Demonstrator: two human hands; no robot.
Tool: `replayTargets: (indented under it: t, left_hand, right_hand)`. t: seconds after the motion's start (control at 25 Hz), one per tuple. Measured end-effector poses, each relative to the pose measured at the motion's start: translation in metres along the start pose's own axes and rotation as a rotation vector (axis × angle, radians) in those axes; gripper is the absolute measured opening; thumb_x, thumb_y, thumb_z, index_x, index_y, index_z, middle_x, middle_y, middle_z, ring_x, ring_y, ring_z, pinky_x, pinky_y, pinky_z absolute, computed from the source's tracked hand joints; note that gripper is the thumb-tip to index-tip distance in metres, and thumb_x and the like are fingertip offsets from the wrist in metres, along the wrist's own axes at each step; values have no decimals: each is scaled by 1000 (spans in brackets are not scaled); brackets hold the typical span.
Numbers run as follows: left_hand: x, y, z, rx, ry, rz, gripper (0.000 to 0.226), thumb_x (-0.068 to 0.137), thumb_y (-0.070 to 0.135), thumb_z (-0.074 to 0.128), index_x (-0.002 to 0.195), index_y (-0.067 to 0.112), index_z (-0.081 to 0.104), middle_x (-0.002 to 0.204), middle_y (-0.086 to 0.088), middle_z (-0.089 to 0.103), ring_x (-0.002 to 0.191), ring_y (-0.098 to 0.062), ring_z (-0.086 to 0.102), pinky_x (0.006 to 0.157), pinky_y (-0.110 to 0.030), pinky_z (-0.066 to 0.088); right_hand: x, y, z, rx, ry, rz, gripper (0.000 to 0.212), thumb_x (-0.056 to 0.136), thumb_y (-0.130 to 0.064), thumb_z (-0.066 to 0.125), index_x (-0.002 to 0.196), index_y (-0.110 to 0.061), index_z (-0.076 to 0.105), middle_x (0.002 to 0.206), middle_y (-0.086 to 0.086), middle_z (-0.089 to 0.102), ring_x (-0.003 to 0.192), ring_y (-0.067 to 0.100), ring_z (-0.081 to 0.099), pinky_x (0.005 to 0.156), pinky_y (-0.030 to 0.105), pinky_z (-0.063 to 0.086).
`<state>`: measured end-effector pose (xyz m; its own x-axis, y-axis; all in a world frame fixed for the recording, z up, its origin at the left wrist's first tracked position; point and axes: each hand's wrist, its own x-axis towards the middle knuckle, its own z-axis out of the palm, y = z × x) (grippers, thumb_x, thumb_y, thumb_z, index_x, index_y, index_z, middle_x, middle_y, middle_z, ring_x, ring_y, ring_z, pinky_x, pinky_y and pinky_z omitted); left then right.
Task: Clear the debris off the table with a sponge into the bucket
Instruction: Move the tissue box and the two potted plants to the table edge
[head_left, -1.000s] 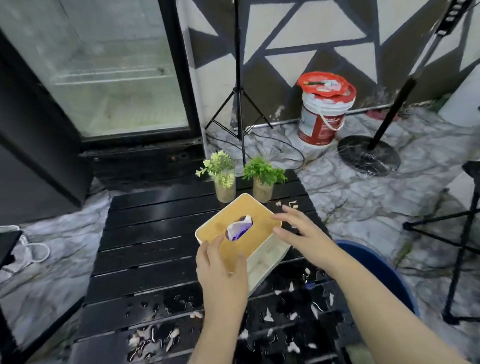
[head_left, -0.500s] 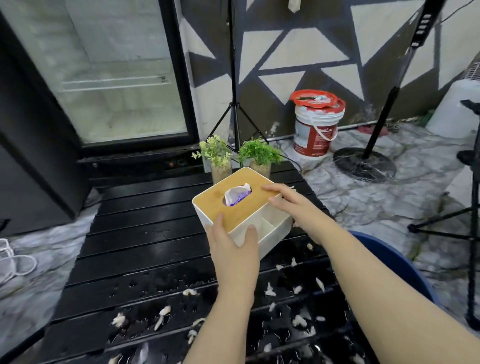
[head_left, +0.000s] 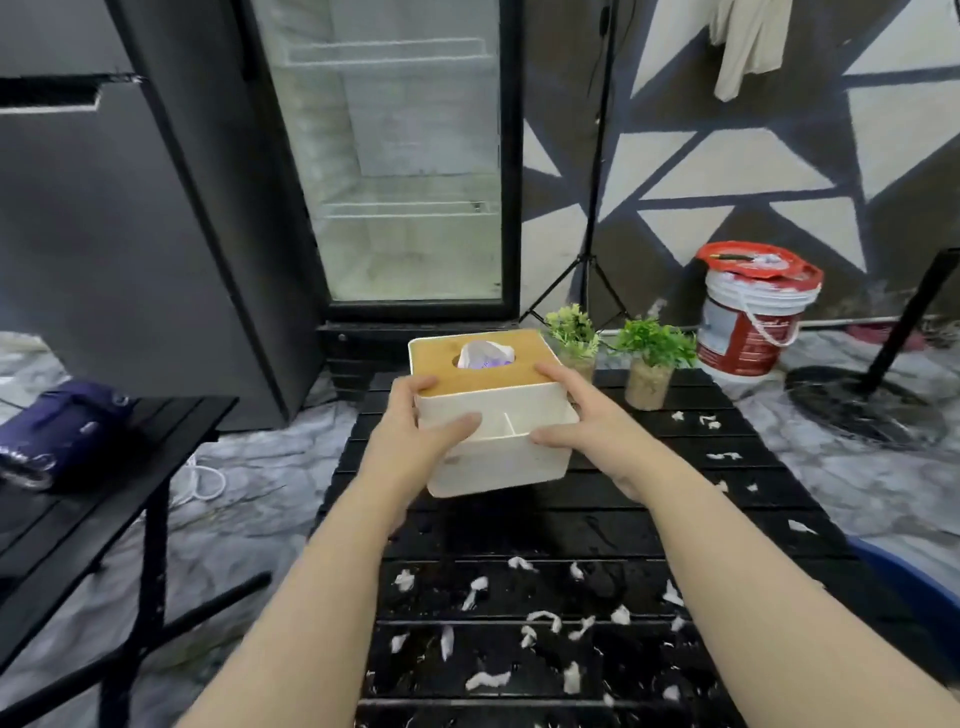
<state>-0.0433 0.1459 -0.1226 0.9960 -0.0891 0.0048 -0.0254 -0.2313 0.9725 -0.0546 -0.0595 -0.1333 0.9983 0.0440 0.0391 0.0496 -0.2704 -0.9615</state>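
Observation:
Both hands hold a white tissue box (head_left: 498, 457) with a wooden lid, lifted above the black slatted table (head_left: 571, 535). My left hand (head_left: 415, 431) grips its left side, my right hand (head_left: 587, 415) its right side. White and purple tissue pokes from the lid's hole. Several white scraps of debris (head_left: 540, 623) lie scattered over the wet near half of the table and along its right side. The blue bucket (head_left: 914, 582) shows only as a rim by the table's right edge. No sponge is in view.
Two small potted plants (head_left: 649, 364) stand at the table's far edge. A second black table (head_left: 104, 467) with a dark blue bag (head_left: 57, 436) is on the left. Behind are a glass-door fridge (head_left: 410, 166), a tripod (head_left: 592, 260) and a red-lidded paint pail (head_left: 753, 312).
Both hands have lifted the tissue box off the table and carried it left. My view has swung left, bringing the second table into sight.

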Motion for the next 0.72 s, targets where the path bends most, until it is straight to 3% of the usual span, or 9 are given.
replayTargets:
  t: [0.08, 0.16, 0.4, 0.6, 0.72]
  left_hand:
    - [27, -15, -30, 117, -133, 12, 84, 55, 37, 82, 125, 42, 36, 126, 3, 46, 111, -14, 50, 91, -32, 47]
    - [55, -33, -48, 195, -153, 38, 94, 48, 33, 85, 127, 44, 35, 130, 1, 43, 116, -17, 48, 97, -35, 46]
    - [121, -77, -72, 313, -57, 56, 85, 65, 17, 80, 133, 39, 35, 130, 5, 42, 119, -16, 42, 99, -32, 40]
    - [142, -92, -86, 275, -115, 16, 83, 69, 15, 78, 132, 43, 33, 132, 1, 45, 120, -20, 46, 101, -38, 43]
    - [140, -86, -82, 377, -134, 37, 85, 69, 25, 78, 137, 38, 29, 155, 2, 16, 140, -18, 23, 109, -36, 30]
  right_hand:
    - [27, 1, 27, -5, 41, -23, 74, 74, -13, 73, 133, -42, 39, 132, -4, 45, 114, 16, 48, 94, 30, 43]
    - [55, 6, 48, -55, 61, -45, 76, 74, -12, 72, 137, -36, 37, 135, -4, 42, 116, 14, 44, 92, 27, 40]
    - [114, 42, 90, -123, 88, -60, 74, 77, -17, 71, 140, -29, 34, 142, -2, 39, 124, 15, 40, 104, 34, 36]
    - [134, 52, 102, -145, 99, -72, 71, 78, -25, 70, 139, -31, 34, 142, -5, 35, 128, 13, 35, 104, 33, 35]
    - [128, 51, 100, -129, 34, -70, 74, 80, -28, 70, 141, -34, 29, 148, -6, 27, 135, 12, 28, 102, 26, 30]
